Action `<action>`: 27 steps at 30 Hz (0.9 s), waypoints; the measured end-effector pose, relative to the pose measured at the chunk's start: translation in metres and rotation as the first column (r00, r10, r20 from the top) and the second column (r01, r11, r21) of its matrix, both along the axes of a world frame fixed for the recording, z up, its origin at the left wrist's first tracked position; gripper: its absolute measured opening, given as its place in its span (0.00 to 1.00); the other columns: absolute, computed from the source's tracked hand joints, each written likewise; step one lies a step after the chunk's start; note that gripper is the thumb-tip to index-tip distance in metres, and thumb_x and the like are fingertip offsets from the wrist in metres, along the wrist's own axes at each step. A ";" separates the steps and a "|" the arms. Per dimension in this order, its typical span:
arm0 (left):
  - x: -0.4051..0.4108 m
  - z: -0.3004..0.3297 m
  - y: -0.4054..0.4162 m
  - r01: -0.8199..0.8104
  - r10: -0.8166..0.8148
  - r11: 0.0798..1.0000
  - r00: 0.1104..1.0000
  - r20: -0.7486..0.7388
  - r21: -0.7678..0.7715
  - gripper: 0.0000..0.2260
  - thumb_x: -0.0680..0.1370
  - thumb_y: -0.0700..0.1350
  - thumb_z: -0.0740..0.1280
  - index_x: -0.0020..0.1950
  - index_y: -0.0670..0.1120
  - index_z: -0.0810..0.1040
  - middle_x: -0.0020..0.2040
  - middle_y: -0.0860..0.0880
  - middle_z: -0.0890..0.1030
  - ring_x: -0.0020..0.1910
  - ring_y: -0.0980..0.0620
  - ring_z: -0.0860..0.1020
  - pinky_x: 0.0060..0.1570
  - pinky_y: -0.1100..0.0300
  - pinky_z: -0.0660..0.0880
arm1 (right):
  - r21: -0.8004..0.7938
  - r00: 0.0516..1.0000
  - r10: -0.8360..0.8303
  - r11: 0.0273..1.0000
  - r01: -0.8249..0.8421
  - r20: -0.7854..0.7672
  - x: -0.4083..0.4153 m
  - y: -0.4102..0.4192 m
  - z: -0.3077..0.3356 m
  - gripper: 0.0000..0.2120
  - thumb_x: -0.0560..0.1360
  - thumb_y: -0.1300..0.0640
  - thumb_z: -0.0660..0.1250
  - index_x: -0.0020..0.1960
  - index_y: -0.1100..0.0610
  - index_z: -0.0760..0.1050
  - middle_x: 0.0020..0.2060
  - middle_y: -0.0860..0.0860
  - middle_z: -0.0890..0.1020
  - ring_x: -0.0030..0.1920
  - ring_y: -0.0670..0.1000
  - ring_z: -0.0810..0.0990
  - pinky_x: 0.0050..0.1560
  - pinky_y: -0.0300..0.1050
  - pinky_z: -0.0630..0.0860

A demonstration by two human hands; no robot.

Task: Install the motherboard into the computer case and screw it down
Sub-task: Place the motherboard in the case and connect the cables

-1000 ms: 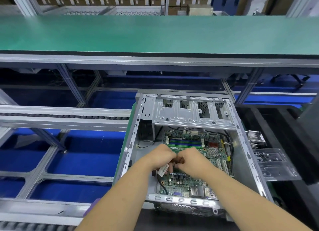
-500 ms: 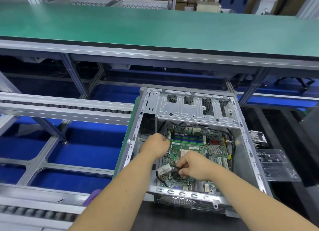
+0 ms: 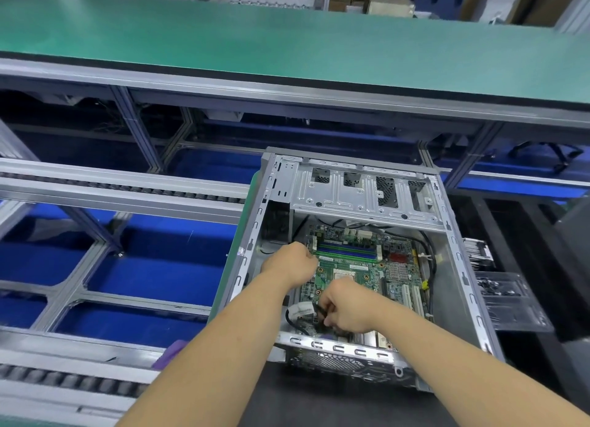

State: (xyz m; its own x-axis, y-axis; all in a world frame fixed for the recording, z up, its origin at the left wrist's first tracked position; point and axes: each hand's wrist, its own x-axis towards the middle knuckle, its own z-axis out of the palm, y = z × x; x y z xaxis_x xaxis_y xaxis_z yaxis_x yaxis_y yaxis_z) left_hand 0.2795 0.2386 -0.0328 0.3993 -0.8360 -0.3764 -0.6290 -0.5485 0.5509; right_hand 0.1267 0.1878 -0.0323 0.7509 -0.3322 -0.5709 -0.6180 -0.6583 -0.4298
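Note:
The grey computer case (image 3: 459,276) lies open on its side, with the green motherboard (image 3: 360,267) flat inside it. My left hand (image 3: 289,262) is at the board's left edge with its fingers curled; what they hold, if anything, is hidden. My right hand (image 3: 346,308) is over the board's near part and pinches a black cable (image 3: 295,323) that carries a white label tag (image 3: 301,308).
A metal drive cage (image 3: 360,196) spans the case's far end. Right of the case a clear plastic tray (image 3: 510,302) holds small parts. A roller conveyor (image 3: 121,193) runs to the left. A green bench top (image 3: 287,40) lies beyond.
My hands were together over the board's middle. The left has moved away to the board's left edge, while the right has stayed near the front, pinching the cable.

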 end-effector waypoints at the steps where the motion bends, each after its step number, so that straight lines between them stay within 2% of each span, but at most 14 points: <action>1: 0.000 0.000 0.000 0.002 -0.002 1.000 1.000 -0.001 0.004 0.17 0.79 0.47 0.59 0.31 0.48 0.62 0.27 0.50 0.65 0.30 0.47 0.65 0.32 0.58 0.60 | 0.001 1.000 -0.006 1.000 0.006 -0.001 0.001 0.000 0.001 0.09 0.78 0.63 0.71 0.40 0.56 0.78 0.43 0.57 0.86 0.41 0.54 0.83 0.50 0.52 0.83; 2: 0.000 0.000 0.000 0.003 -0.003 1.000 1.000 -0.004 0.008 0.16 0.79 0.47 0.59 0.31 0.48 0.62 0.28 0.49 0.66 0.31 0.47 0.66 0.32 0.58 0.61 | 0.004 1.000 -0.012 1.000 0.012 -0.001 0.001 0.001 0.001 0.12 0.78 0.63 0.72 0.38 0.55 0.76 0.42 0.58 0.86 0.39 0.53 0.81 0.50 0.52 0.83; 4: 0.000 0.000 0.000 0.002 -0.002 1.000 1.000 -0.003 0.015 0.16 0.79 0.47 0.59 0.32 0.48 0.62 0.28 0.49 0.66 0.31 0.47 0.67 0.33 0.58 0.61 | 0.030 0.999 -0.045 0.999 0.044 0.005 0.001 0.001 0.001 0.10 0.77 0.63 0.73 0.39 0.57 0.76 0.41 0.60 0.86 0.38 0.53 0.81 0.50 0.53 0.83; 6: 0.000 -0.001 0.000 -0.001 0.001 1.000 1.000 0.014 0.023 0.16 0.79 0.48 0.60 0.32 0.48 0.62 0.29 0.50 0.66 0.31 0.47 0.66 0.32 0.58 0.61 | 0.131 0.989 -0.145 0.981 0.143 0.005 0.000 0.001 -0.001 0.07 0.77 0.65 0.72 0.41 0.61 0.78 0.39 0.61 0.85 0.36 0.53 0.83 0.47 0.53 0.85; 10: 0.001 -0.001 0.000 -0.008 0.007 0.999 1.000 0.021 0.044 0.16 0.78 0.48 0.60 0.32 0.47 0.63 0.30 0.49 0.67 0.32 0.47 0.66 0.32 0.59 0.61 | 0.305 0.933 -0.358 0.885 0.351 -0.035 -0.003 0.001 -0.005 0.01 0.77 0.71 0.70 0.47 0.68 0.79 0.41 0.65 0.84 0.38 0.55 0.86 0.43 0.47 0.85; 13: 0.001 -0.001 0.000 -0.018 0.017 0.998 1.000 0.022 0.054 0.16 0.78 0.48 0.60 0.32 0.47 0.63 0.30 0.50 0.67 0.31 0.48 0.66 0.32 0.59 0.61 | 0.381 0.892 -0.448 0.815 0.437 -0.064 -0.005 -0.001 -0.007 0.03 0.76 0.74 0.69 0.50 0.72 0.79 0.42 0.67 0.83 0.39 0.56 0.86 0.41 0.45 0.85; 16: 0.001 -0.001 0.001 -0.022 0.021 0.998 1.000 0.018 0.064 0.17 0.78 0.48 0.60 0.31 0.47 0.63 0.29 0.49 0.67 0.31 0.47 0.66 0.32 0.59 0.60 | 0.443 0.857 -0.505 0.749 0.493 -0.101 -0.007 0.001 -0.006 0.05 0.76 0.76 0.68 0.49 0.70 0.78 0.39 0.63 0.83 0.37 0.55 0.87 0.38 0.44 0.85; 19: 0.001 0.000 0.001 -0.021 0.020 0.997 1.000 0.015 0.080 0.16 0.78 0.48 0.60 0.31 0.47 0.63 0.29 0.49 0.67 0.31 0.47 0.66 0.32 0.60 0.60 | 0.461 0.834 -0.536 0.713 0.528 -0.127 -0.007 0.001 -0.004 0.07 0.76 0.77 0.68 0.48 0.67 0.77 0.39 0.64 0.82 0.36 0.55 0.86 0.37 0.44 0.85; 22: 0.001 0.000 0.000 -0.023 0.022 0.996 1.000 0.022 0.086 0.16 0.78 0.48 0.60 0.32 0.47 0.64 0.30 0.49 0.68 0.31 0.47 0.67 0.31 0.60 0.60 | 0.446 0.829 -0.542 0.714 0.540 -0.137 -0.007 0.003 -0.003 0.06 0.76 0.75 0.69 0.47 0.66 0.77 0.40 0.66 0.82 0.37 0.56 0.86 0.40 0.46 0.85; 24: 0.001 0.000 0.000 -0.017 0.015 0.995 1.000 0.017 0.094 0.15 0.78 0.48 0.60 0.32 0.47 0.64 0.31 0.49 0.69 0.32 0.47 0.67 0.32 0.60 0.61 | 0.444 0.830 -0.539 0.716 0.540 -0.140 -0.007 0.003 -0.003 0.06 0.76 0.74 0.69 0.44 0.66 0.77 0.38 0.65 0.83 0.36 0.55 0.87 0.38 0.44 0.85; 27: 0.001 0.002 0.001 -0.013 0.012 0.994 1.000 0.002 0.105 0.14 0.78 0.48 0.60 0.34 0.46 0.67 0.32 0.46 0.71 0.32 0.47 0.68 0.34 0.59 0.63 | 0.439 0.828 -0.542 0.715 0.544 -0.143 -0.007 0.003 -0.005 0.04 0.77 0.73 0.69 0.45 0.67 0.77 0.33 0.60 0.84 0.35 0.54 0.87 0.35 0.40 0.83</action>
